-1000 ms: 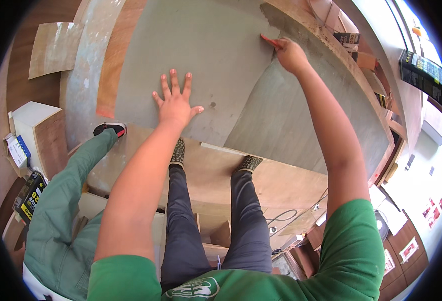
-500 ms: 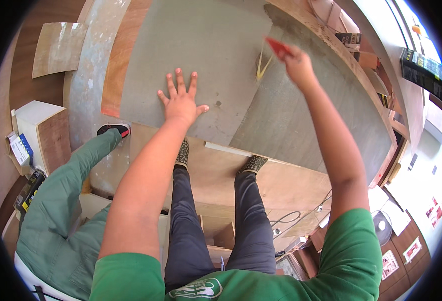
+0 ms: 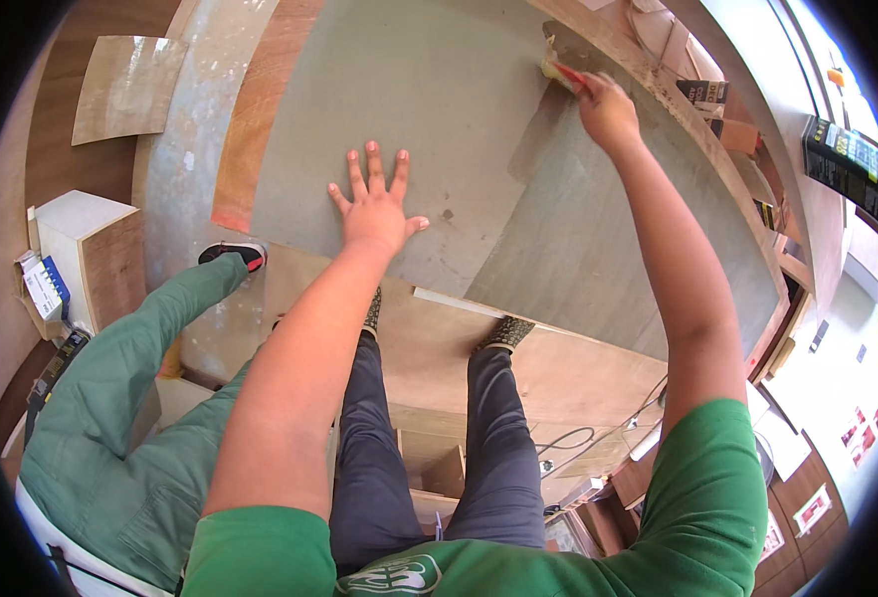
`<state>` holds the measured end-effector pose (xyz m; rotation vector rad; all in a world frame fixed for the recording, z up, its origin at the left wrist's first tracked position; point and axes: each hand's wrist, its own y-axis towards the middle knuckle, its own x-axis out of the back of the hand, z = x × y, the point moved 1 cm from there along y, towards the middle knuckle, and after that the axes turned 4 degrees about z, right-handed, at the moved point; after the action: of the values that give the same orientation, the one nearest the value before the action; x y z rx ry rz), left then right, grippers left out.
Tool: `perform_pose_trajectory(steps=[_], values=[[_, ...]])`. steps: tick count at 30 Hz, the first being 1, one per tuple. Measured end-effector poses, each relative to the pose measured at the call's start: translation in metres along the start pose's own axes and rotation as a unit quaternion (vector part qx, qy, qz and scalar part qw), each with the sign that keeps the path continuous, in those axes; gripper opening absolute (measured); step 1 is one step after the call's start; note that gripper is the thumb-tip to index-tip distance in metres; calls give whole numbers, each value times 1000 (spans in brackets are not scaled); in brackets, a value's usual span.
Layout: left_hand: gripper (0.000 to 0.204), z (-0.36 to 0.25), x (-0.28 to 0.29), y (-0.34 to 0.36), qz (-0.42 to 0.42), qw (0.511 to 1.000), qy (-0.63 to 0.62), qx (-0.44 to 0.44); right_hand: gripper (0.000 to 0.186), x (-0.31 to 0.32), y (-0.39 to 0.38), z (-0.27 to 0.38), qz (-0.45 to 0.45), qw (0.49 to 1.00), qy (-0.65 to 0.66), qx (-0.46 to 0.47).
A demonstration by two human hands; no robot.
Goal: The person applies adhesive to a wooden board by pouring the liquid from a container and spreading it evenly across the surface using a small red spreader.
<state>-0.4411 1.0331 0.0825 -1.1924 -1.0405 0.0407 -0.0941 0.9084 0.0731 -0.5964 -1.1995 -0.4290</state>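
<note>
My left hand (image 3: 375, 211) lies flat with its fingers spread on a large grey sheet (image 3: 419, 90). My right hand (image 3: 610, 113) grips a red flat spreader (image 3: 568, 74) near the far right edge of the sheet. A lump of yellowish glue-like paste (image 3: 548, 58) sits at the spreader's tip. The sheet's right part (image 3: 598, 219) looks darker and streaked, with a damp-looking patch (image 3: 541, 129) beside the paler left part. My fingers hide part of the spreader.
Another person in green trousers (image 3: 125, 368) sits at the left, one shoe (image 3: 232, 255) near the sheet's corner. A white-topped wooden box (image 3: 86, 234) stands beside them. A black carton (image 3: 847, 164) lies at the far right. Cables (image 3: 583, 438) hang below the sheet's near edge.
My right hand has moved the spreader away from me to the sheet's far edge. Yellowish strands lower down are gone, with a darker patch there. My left hand stays flat on the sheet.
</note>
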Motion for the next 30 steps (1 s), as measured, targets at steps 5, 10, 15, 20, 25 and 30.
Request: perform_pose_trajectory(steps=[5,10,15,20,25,30], values=[[111,-8,0,3,-2,1000,-8,-7,31,14,62,-18,-2,999,-14,-35],[111,-8,0,3,-5,1000,-10,-11,35,15,80,-8,88,996,-21,-17],[111,-5,-1,3,0,1000,-9,-6,44,-2,19,8,140,989,-19,42],[107,-7,5,0,20,1000,-16,-2,36,20,14,-7,130,990,53,4],[110,-9,2,2,1,1000,-15,-9,33,29,50,-26,-1,999,52,17],[111,-4,-2,3,0,1000,-2,-3,31,-26,-5,0,-67,994,-73,52]])
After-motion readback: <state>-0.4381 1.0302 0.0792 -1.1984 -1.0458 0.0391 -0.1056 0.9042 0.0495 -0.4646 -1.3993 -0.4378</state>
